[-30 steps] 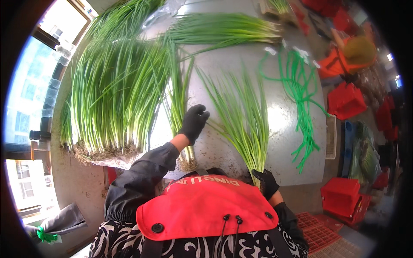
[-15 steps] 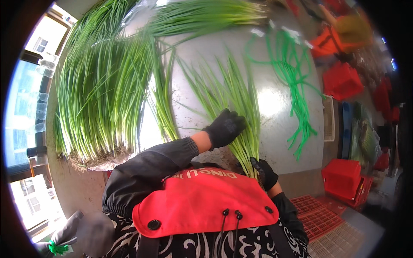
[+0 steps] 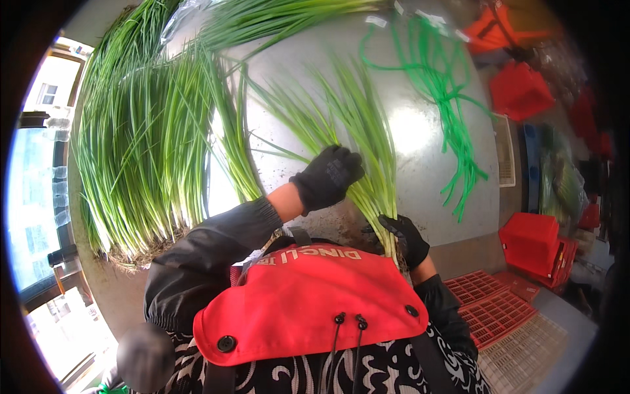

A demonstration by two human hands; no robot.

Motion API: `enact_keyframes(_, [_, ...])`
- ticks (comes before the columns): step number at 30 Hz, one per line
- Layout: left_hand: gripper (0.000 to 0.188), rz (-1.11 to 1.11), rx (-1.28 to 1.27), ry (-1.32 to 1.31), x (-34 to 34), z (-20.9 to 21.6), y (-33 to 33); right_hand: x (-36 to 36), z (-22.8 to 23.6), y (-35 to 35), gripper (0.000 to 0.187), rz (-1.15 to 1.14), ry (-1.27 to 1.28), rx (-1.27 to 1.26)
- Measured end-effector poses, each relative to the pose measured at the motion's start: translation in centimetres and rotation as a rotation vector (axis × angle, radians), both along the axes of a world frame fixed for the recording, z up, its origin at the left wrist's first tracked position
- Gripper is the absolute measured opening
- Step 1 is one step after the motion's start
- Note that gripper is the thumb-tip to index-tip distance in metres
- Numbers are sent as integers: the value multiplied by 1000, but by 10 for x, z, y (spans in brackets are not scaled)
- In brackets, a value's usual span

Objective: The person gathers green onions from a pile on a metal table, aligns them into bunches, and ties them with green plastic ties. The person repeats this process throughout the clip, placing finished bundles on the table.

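One scallion bunch (image 3: 375, 177) over the metal table (image 3: 430, 203), base near the red apron (image 3: 308, 292). Right hand (image 3: 407, 240) clamped on the base; left hand (image 3: 329, 174) fingers curled at the leaves, can't tell if gripping. Risk: uneven pull could snap leaves; slack right grip could spill the bunch.

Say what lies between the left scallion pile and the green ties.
In the head view: a small cluster, then the bunch with the left hand at it, then tabletop.

Bright windows (image 3: 36, 197) left, gleaming metal table (image 3: 417, 180), grey floor (image 3: 566, 322) right.
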State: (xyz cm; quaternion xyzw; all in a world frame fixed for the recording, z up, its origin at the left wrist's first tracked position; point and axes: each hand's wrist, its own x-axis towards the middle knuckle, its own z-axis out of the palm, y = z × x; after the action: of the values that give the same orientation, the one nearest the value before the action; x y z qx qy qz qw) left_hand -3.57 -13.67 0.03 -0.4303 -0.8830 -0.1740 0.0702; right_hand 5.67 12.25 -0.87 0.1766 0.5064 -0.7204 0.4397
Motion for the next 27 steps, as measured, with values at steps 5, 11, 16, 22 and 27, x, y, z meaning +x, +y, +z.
enact_keyframes(5, [42, 31, 13, -422, 26, -5, 2, -8, 0, -8, 38, 36, 5, 30])
enact_keyframes(11, [21, 144, -51, -436, 50, 3, 28, -12, -13, -16, 31, 2, 88, -2])
enact_keyframes(16, [23, 122, -61, -745, 71, 50, 20, -12, -31, -3, 23, 62, 213, 77])
enact_keyframes(22, [29, 159, 125, -857, 86, 47, -2, -5, -65, -1, 18, 120, 404, 8])
enact_keyframes(27, [31, 197, 100, -929, 90, 60, -25, -20, -54, -10, 29, 34, 59, -246])
